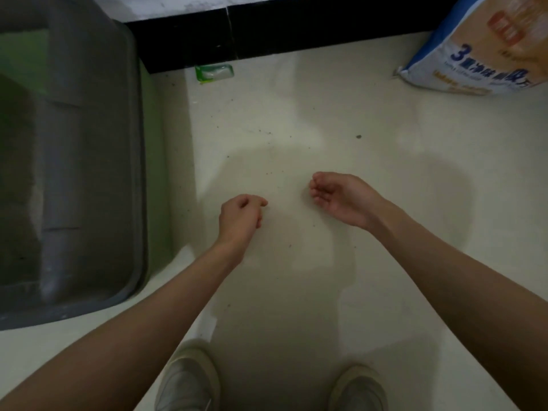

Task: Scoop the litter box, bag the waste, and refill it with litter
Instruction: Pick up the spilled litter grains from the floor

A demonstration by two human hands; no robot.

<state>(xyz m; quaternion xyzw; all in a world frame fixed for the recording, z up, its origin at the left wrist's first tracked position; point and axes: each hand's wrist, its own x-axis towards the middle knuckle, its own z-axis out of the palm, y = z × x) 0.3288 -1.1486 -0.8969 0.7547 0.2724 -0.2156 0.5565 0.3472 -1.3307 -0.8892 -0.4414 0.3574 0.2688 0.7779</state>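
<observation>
A large grey and green litter box (98, 173) fills the left side of the view, its grey rim rounded at the near corner. A blue, white and orange litter bag (486, 48) leans at the upper right on the floor. My left hand (241, 219) hangs over the pale floor with fingers loosely curled and nothing in it. My right hand (338, 197) is a little to its right, palm turned inward, fingers loosely curled and empty. Both hands are apart from the litter box and the bag.
A small green and white packet (214, 73) lies by the black baseboard (267, 31) at the top. Specks of litter dot the pale floor (296, 137). My two grey shoes (189, 378) stand at the bottom edge.
</observation>
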